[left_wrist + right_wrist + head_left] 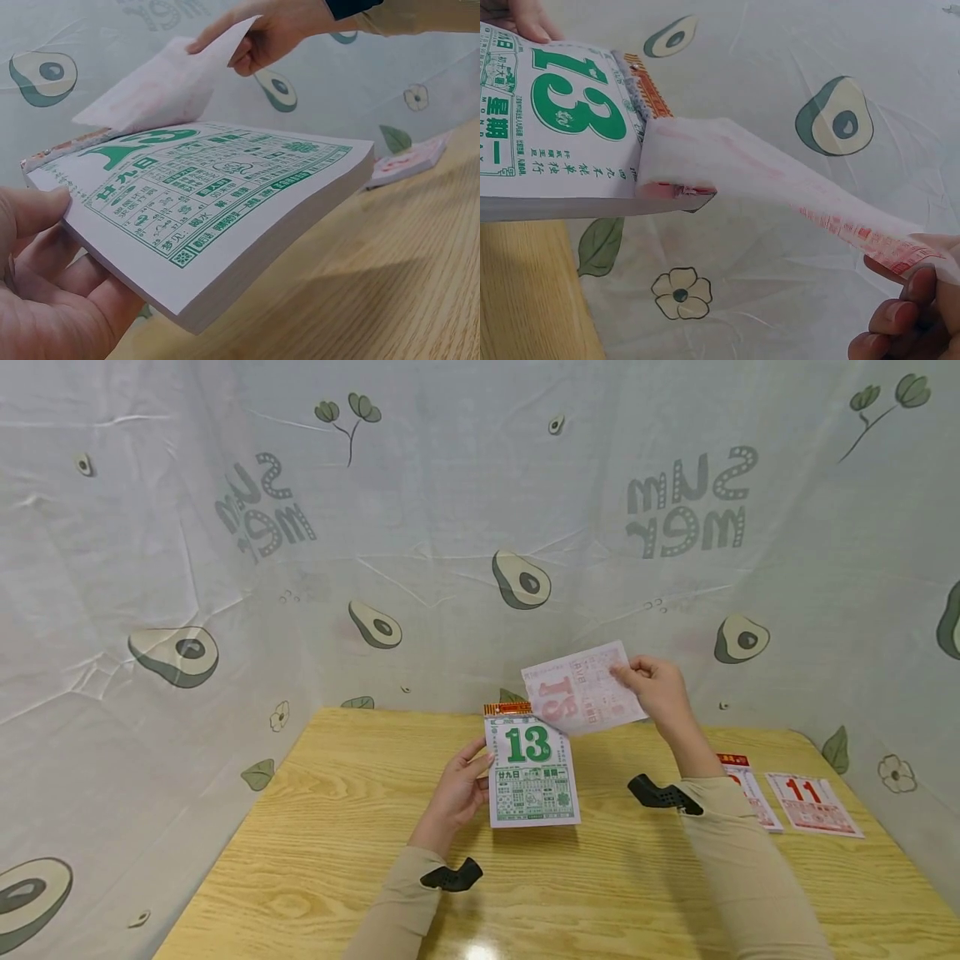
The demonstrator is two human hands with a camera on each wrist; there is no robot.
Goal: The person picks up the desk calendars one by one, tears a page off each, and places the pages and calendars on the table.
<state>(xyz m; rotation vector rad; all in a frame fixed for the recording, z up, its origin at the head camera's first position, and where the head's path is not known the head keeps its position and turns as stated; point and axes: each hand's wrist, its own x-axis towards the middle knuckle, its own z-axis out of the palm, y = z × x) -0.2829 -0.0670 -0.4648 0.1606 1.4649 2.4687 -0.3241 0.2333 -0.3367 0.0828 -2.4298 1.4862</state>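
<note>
My left hand grips the left edge of a thick tear-off calendar, thumb on top and fingers beneath. Its front page shows a green 13, and an orange-red binding strip runs along the top. In the left wrist view the pad is tilted, its bottom edge raised over the table. My right hand pinches the lower end of a thin calendar page with red print. That page is folded back up to the right, its other end still at the binding in the right wrist view.
On the wooden table, a second calendar pad lies partly behind the right forearm. Beside it lies a loose page with a red 11. A pale curtain printed with avocados hangs behind and along both sides.
</note>
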